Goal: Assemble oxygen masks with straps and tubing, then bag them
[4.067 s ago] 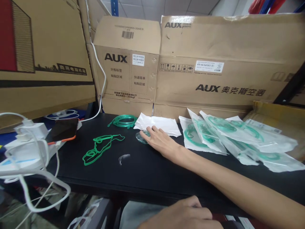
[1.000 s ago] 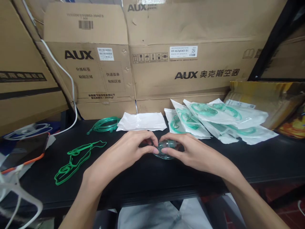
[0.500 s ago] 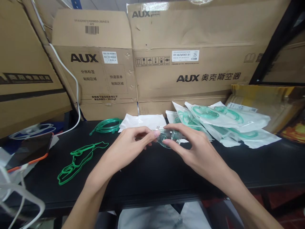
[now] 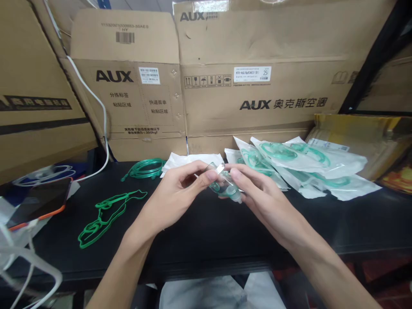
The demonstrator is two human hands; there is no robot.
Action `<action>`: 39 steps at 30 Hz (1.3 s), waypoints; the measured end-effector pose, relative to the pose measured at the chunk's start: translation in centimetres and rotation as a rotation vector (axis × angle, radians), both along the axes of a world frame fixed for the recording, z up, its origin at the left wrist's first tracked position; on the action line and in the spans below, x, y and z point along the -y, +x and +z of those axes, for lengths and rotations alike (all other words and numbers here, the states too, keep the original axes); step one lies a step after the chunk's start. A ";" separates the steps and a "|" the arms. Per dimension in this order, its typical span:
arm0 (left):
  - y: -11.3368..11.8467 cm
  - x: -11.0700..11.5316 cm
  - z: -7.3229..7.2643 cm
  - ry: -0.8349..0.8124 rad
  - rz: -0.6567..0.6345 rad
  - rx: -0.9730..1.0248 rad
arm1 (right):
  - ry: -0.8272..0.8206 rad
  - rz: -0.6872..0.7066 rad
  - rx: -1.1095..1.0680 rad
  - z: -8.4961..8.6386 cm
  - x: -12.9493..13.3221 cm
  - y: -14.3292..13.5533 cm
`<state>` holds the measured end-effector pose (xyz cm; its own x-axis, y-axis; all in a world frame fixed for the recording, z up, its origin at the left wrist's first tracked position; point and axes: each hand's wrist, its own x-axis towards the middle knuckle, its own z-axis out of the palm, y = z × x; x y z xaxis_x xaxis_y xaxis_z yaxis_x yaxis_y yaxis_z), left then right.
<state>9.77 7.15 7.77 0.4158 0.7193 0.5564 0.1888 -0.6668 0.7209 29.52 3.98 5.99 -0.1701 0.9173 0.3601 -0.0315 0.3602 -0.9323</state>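
Observation:
A clear, green-tinted plastic breathing mask (image 4: 228, 189) is held above the black table, with a shiny nose strip (image 4: 220, 168) on its upper side. My left hand (image 4: 177, 191) pinches its left edge between thumb and fingers. From the other side my right hand (image 4: 265, 193) grips the mask, thumb on top and the other fingers partly hidden behind. A pale round fitting (image 4: 237, 197) points down toward me. To the left lie a coil of green tubing (image 4: 146, 168) and a tangled green elastic strap (image 4: 107, 219).
Several white pouches (image 4: 347, 161) with green tubing inside are piled at the right. A flat white wrapper (image 4: 193, 159) lies behind my hands. Cardboard boxes (image 4: 212, 111) stand along the back. An orange-edged phone (image 4: 41, 201) and white cables (image 4: 28, 266) are at the left.
The mask has been turned in my hands: its nose strip now faces up and the fitting has swung downward. My right thumb has moved up onto its top. Tubing and strap stay put.

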 end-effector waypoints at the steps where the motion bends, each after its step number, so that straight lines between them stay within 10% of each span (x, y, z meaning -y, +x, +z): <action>1: 0.0 0.0 -0.1 0.011 0.006 -0.003 | -0.031 0.033 -0.016 0.0 0.0 0.1; 27: 0.4 0.1 -0.4 0.060 0.061 -0.014 | 0.094 -0.099 -0.149 -0.4 0.2 -0.3; 39: 0.6 0.5 -0.2 0.115 0.081 0.039 | 0.015 0.063 -0.224 -0.5 0.2 -0.8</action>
<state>10.33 6.64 7.54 0.3357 0.6803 0.6516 0.2188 -0.7291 0.6485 28.73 3.82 5.47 -0.1411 0.9017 0.4086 -0.2603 0.3644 -0.8941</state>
